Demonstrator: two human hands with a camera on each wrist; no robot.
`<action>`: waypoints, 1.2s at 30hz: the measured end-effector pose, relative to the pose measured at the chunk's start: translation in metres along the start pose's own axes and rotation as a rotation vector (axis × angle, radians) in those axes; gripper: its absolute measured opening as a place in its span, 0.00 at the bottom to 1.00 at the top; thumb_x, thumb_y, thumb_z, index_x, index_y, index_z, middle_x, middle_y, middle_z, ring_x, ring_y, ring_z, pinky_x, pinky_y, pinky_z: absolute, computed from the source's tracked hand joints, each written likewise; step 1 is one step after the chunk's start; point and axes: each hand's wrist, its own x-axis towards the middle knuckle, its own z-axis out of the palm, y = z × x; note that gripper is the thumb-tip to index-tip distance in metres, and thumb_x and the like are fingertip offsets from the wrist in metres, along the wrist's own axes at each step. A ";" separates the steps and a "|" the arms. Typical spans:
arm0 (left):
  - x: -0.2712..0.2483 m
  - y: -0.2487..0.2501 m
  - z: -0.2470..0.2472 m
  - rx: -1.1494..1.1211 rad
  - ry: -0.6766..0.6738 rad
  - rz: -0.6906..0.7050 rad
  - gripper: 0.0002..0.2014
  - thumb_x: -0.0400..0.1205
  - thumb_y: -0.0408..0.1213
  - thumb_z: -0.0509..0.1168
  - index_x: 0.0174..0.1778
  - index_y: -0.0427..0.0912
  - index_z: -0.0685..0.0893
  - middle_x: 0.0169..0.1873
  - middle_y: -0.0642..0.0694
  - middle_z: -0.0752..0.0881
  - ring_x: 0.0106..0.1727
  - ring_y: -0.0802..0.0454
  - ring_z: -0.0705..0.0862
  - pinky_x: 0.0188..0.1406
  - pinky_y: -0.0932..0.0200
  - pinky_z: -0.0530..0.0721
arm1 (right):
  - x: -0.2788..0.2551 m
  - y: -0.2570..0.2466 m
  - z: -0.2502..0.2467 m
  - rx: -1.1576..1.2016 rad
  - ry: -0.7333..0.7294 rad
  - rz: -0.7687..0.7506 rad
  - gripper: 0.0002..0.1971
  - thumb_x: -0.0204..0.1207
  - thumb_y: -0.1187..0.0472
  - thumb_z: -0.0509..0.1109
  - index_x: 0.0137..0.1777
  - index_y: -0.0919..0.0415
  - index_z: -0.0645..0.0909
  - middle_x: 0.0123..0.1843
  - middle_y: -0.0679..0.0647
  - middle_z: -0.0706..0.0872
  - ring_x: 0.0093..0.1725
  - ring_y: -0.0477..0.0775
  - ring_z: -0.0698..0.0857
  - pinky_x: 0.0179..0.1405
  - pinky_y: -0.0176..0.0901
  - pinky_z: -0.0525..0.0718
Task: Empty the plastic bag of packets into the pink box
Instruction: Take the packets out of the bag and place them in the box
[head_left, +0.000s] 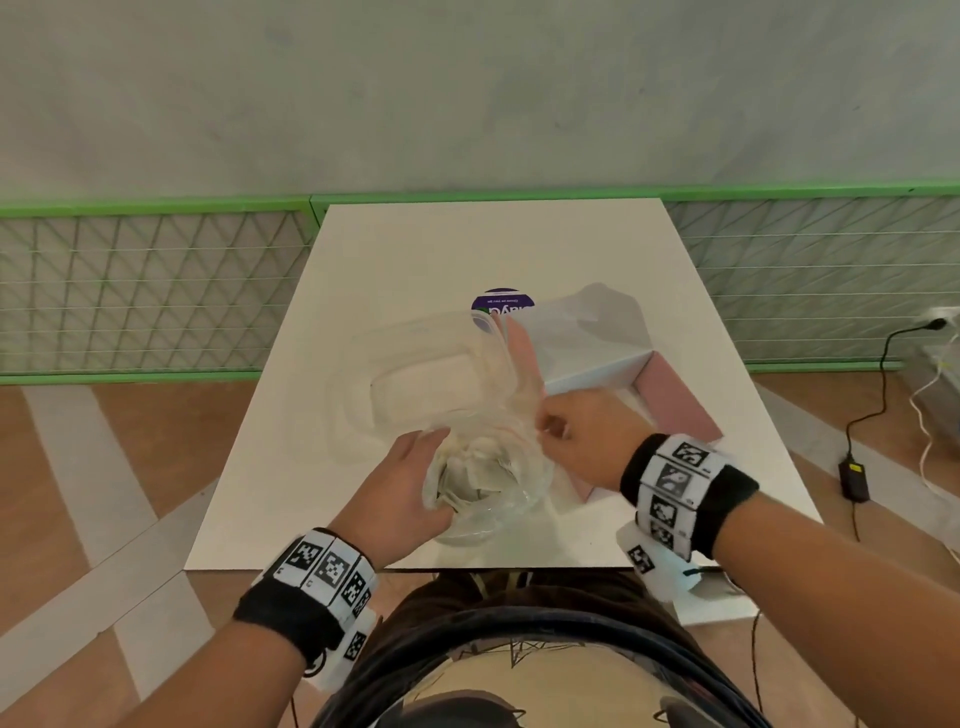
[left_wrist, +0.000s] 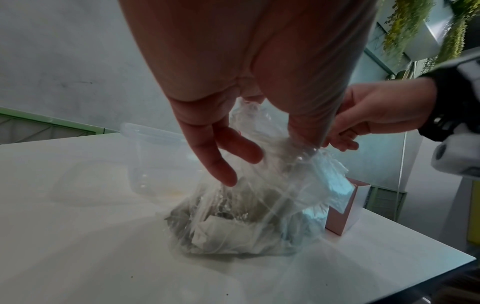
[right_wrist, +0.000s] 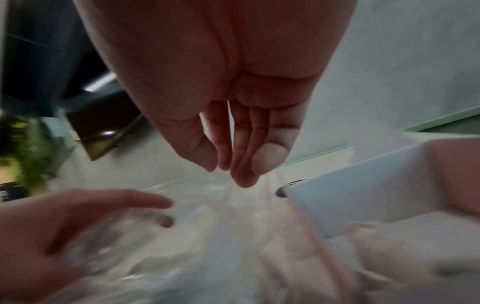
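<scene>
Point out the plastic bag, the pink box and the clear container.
plastic bag (left_wrist: 233, 232), left wrist view, packet-filled lower part.
pink box (head_left: 675, 400), head view, pink side wall.
clear container (head_left: 415, 364), head view, far rim.

A clear plastic bag (head_left: 488, 478) with packets (head_left: 470, 480) in it sits on the white table (head_left: 415, 249). The left hand (head_left: 400, 488) holds one side of it. The right hand (head_left: 582, 441) pinches the other side. The pink box (head_left: 670, 395) is just beside the bag.
</scene>
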 end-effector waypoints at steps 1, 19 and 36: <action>0.000 0.002 0.000 0.000 0.003 0.004 0.44 0.74 0.41 0.73 0.84 0.55 0.58 0.78 0.54 0.64 0.76 0.59 0.69 0.69 0.69 0.65 | 0.001 -0.014 0.005 -0.011 -0.043 -0.063 0.07 0.74 0.59 0.67 0.46 0.57 0.86 0.44 0.53 0.90 0.45 0.55 0.87 0.49 0.46 0.84; -0.007 0.008 0.005 -0.114 -0.020 0.016 0.49 0.70 0.41 0.77 0.84 0.51 0.57 0.76 0.51 0.65 0.70 0.59 0.71 0.63 0.79 0.64 | 0.042 -0.060 0.092 -0.494 -0.263 -0.216 0.22 0.69 0.43 0.67 0.60 0.51 0.81 0.59 0.60 0.78 0.55 0.63 0.77 0.56 0.58 0.81; -0.006 0.007 0.005 -0.096 -0.001 0.030 0.50 0.69 0.40 0.78 0.84 0.51 0.57 0.77 0.50 0.64 0.74 0.56 0.70 0.68 0.71 0.64 | 0.032 -0.066 0.086 -0.331 -0.322 -0.179 0.10 0.78 0.66 0.65 0.54 0.66 0.85 0.53 0.61 0.87 0.53 0.62 0.87 0.55 0.50 0.80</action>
